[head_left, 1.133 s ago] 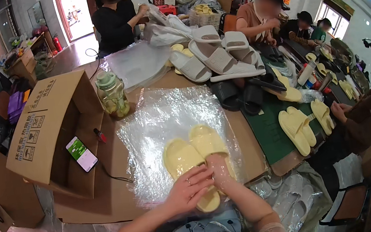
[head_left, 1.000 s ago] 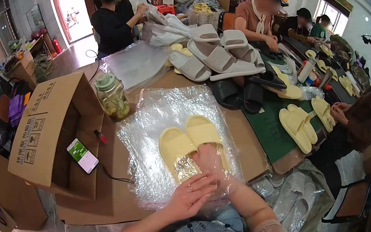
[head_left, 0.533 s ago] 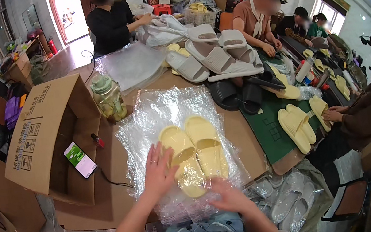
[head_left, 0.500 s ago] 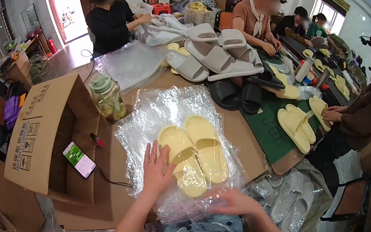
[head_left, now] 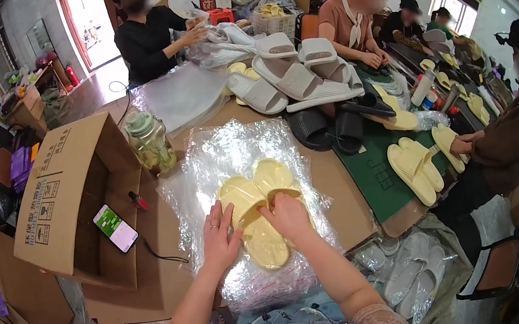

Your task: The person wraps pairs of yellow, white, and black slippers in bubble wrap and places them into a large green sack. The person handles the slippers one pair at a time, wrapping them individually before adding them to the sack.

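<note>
A pair of yellow slippers [head_left: 266, 246] lies side by side inside a clear plastic bag on top of a pile of such bags [head_left: 231, 146]. My left hand [head_left: 221, 240] rests against the outer edge of the left slipper, fingers stretched out and thumb apart. Over the right slipper [head_left: 272, 175] lies my right hand [head_left: 288, 216], its fingers bent and closed on the slipper just below the strap; the fingertips are partly hidden. That hand and wrist cover most of the right slipper's heel end.
To the left are an open cardboard box [head_left: 65, 196], a phone [head_left: 115, 228] and a glass jar [head_left: 150, 141]. Grey slippers [head_left: 294, 77] and black slippers [head_left: 310, 129] are heaped at the far right. Co-workers sit around; one person's hand [head_left: 463, 145] touches yellow slippers [head_left: 414, 170] on a green mat.
My right hand has moved up from the bag's near edge onto the right slipper. My left hand has stayed beside the left slipper. The slippers' front ends have shifted slightly.
</note>
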A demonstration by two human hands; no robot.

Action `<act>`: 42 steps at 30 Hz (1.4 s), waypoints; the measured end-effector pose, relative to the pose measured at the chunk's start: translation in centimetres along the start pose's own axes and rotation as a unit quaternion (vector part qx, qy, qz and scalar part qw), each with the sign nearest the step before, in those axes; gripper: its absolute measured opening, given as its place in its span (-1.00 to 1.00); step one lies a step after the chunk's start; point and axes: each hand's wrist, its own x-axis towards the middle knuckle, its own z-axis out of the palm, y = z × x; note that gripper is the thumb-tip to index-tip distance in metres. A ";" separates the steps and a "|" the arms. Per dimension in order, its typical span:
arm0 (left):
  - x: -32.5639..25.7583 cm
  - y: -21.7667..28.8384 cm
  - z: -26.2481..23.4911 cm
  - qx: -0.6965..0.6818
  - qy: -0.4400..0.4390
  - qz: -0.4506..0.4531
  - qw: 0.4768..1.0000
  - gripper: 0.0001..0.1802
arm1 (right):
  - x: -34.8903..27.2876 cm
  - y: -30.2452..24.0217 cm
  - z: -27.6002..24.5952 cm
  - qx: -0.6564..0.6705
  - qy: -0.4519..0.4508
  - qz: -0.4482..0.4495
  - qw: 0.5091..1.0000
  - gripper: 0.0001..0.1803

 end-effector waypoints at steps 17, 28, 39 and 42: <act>0.0 -0.7 1.5 -0.047 -0.009 -0.057 0.997 -0.45 | -16.5 10.3 -7.8 0.062 -0.023 0.049 0.997 -0.73; -0.3 -1.0 1.5 -0.032 -0.011 -0.049 0.998 -0.40 | -35.0 20.5 -19.0 -0.213 -0.119 0.110 0.963 -0.77; 0.0 -0.8 1.2 -0.011 -0.017 -0.034 0.999 -0.42 | -30.0 25.9 -5.9 -0.196 -0.218 0.026 0.956 -0.87; -0.1 -0.6 1.1 -0.003 -0.015 -0.037 0.999 -0.43 | -27.9 28.1 -9.6 -0.284 -0.103 0.027 0.953 -0.88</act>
